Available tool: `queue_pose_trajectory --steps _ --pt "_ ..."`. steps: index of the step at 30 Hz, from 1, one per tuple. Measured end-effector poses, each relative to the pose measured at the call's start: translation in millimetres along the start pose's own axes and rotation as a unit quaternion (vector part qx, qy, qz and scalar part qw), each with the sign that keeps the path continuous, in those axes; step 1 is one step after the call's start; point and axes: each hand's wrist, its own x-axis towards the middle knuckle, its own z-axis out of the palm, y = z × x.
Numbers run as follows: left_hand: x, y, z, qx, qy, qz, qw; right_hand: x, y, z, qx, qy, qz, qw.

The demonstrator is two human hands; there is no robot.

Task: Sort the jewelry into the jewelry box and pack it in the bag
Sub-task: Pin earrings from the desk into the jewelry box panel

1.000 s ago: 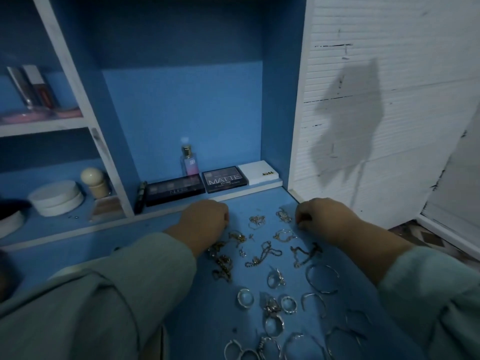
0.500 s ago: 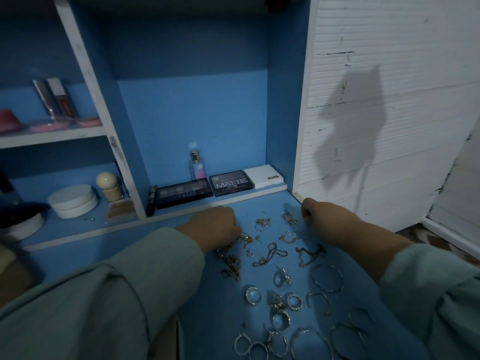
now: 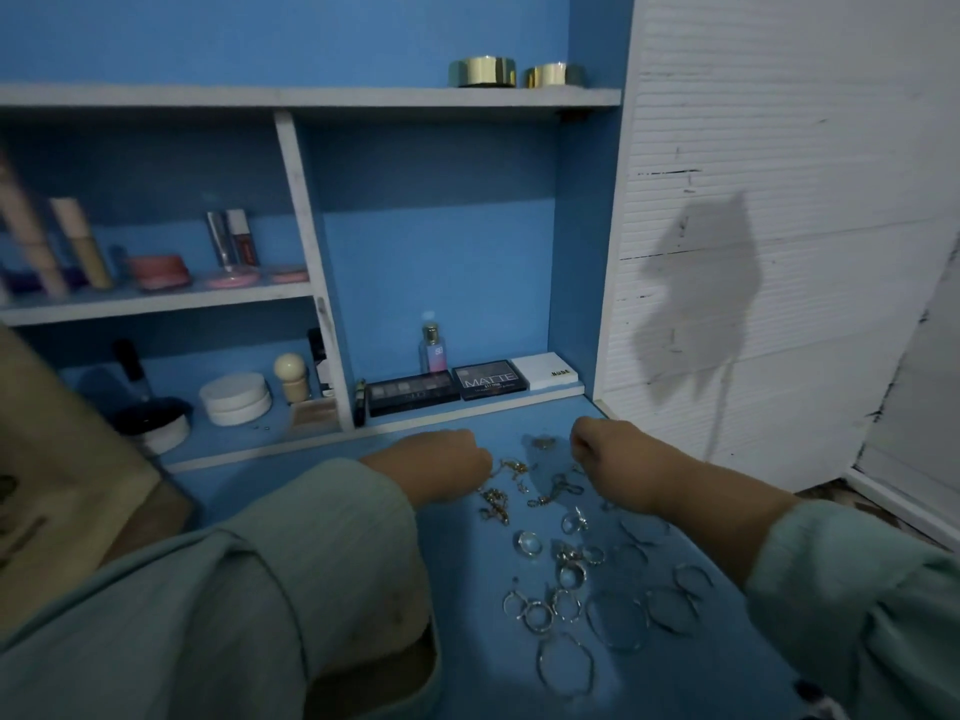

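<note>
Jewelry (image 3: 561,553) lies loose on the blue desk (image 3: 363,511) below the MATTE box (image 3: 491,379), none sorted yet, no jewelry box or bag showing, and left hand (image 3: 436,467) and right hand (image 3: 618,462) curl over it, grip hidden.

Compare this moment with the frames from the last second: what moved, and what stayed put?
Mostly the camera tilted up, bringing the top shelf and its gold lids into view. Both hands stay at the far end of the jewelry spread, knuckles up; the right hand drifted slightly toward the left hand. Whether either took hold of anything cannot be told. The rings, chains and bangles lie as before.
</note>
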Motion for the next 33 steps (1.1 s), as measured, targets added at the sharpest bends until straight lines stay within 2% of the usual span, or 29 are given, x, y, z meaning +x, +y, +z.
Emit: queue_pose_trajectory --steps 5,10,17,20,27,33 --pt "-43 -6 -4 -0.005 -0.008 0.001 1.0 -23 -35 0 0.024 -0.013 -0.029 0.999" --pt "-77 -25 3 -0.016 0.026 0.005 1.0 -46 -62 7 0.101 0.002 -0.051 0.994" --pt "-125 -55 12 -0.027 0.078 0.024 0.996 -74 -96 24 0.143 0.035 -0.097 0.984" --pt "-142 -67 16 -0.082 0.103 0.031 0.991 -85 -107 33 0.19 0.027 -0.101 0.976" --pt "-168 -85 30 -0.154 0.172 0.064 0.971 -108 -125 54 0.342 0.022 -0.081 0.936" --pt "-182 -96 47 -0.224 0.231 0.07 0.944 -123 -141 75 0.464 0.029 -0.067 0.883"
